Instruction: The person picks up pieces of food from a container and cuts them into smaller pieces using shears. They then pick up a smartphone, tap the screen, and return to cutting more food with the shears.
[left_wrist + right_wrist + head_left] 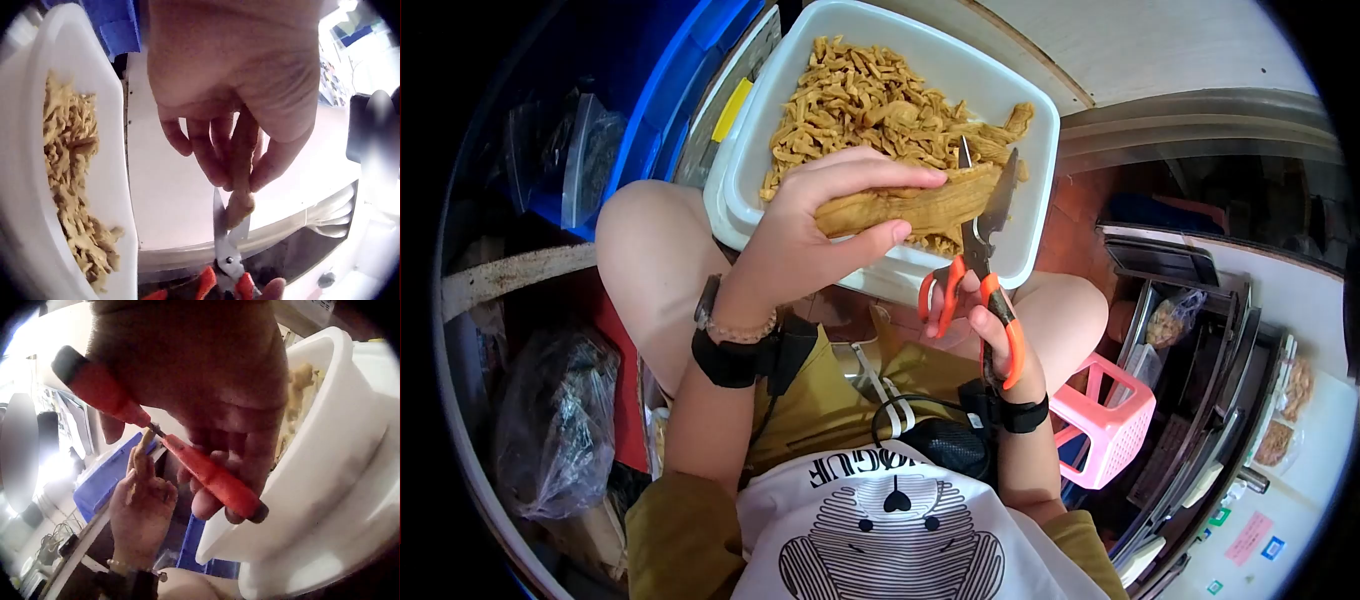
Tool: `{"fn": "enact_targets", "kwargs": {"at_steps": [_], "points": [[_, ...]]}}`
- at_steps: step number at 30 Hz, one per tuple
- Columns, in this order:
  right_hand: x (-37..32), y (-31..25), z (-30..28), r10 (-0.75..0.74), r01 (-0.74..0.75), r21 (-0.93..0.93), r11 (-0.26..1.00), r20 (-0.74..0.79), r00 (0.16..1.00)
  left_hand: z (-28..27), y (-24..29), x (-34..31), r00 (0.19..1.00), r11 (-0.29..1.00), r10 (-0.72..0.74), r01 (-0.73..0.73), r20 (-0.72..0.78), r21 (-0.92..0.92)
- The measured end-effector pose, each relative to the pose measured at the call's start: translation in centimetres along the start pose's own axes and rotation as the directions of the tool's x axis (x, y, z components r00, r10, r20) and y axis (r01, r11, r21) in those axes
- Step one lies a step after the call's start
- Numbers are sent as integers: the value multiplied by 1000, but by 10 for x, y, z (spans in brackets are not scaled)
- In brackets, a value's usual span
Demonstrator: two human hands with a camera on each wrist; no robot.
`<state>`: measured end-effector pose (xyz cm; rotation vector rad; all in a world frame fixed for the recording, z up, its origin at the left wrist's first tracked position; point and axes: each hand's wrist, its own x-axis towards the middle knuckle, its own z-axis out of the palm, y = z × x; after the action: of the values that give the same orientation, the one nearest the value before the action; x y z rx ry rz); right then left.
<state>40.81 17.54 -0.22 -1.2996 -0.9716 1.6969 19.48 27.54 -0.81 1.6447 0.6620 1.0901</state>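
Note:
My left hand (798, 232) pinches a long, flat, wrinkled yellow-brown strip of food (920, 207) between thumb and fingers, over a white tub (1045, 165). Its far end lies between the parted blades of the scissors (1000, 200). In the left wrist view, the strip's tip (240, 209) sits right at those blades. My right hand (994, 338) holds the scissors by their orange and black handles (212, 478), which are spread apart. Many short cut pieces (850, 100) of the same food are heaped in the tub, with longer pieces (1018, 120) near its right side.
A blue bin (665, 110) holding plastic bags stands left of the tub. A pink plastic stool (1135, 425) is to the right, beside shelving with bagged items (1175, 318). A clear plastic bag (560, 420) lies at the lower left. The tub sits between the person's knees.

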Motion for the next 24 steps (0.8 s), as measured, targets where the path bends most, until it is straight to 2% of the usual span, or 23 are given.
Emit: {"fn": "enact_targets", "kwargs": {"at_steps": [5, 10, 12, 13, 15, 16, 18, 20, 22, 24], "points": [[0, -4, -2, 42, -41, -8, 999, 54, 998, 3, -1, -1, 999, 999, 8, -6, -49, 39], [-2, -6, 0, 42, -42, -2, 999, 13, 999, 5, -7, -4, 998, 999, 32, -30, -56, 35], [-2, -5, -1, 51, -51, -5, 999, -3, 999, 12, -8, -7, 969, 950, -157, 96, -190, -296], [-1, -5, -2, 61, -61, -28, 998, -16, 998, 14, -8, -7, 969, 950, -157, 96, -190, -296], [2, -2, -4, 68, -70, -52, 996, -30, 997, 16, -8, -7, 896, 786, -399, 224, -196, -576], [5, 2, -5, 31, -35, -110, 993, -42, 999, 21, -11, -6, 897, 787, -397, 222, -197, -575], [12, 9, -6, -12, 4, -167, 986, -49, 999, 32, -24, -6, 887, 451, -436, 69, -152, -890], [19, 14, -8, -183, 187, -459, 869, 53, 982, 39, -30, -7, 889, 481, -436, 98, -140, -871], [18, 18, -7, -173, 160, -461, 873, 13, 985, 40, -30, -7, 889, 507, -439, 127, -129, -853], [18, 17, -8, -162, 132, -463, 876, -25, 987, 37, -28, -5, 882, 675, -443, 211, -160, -707]]}}
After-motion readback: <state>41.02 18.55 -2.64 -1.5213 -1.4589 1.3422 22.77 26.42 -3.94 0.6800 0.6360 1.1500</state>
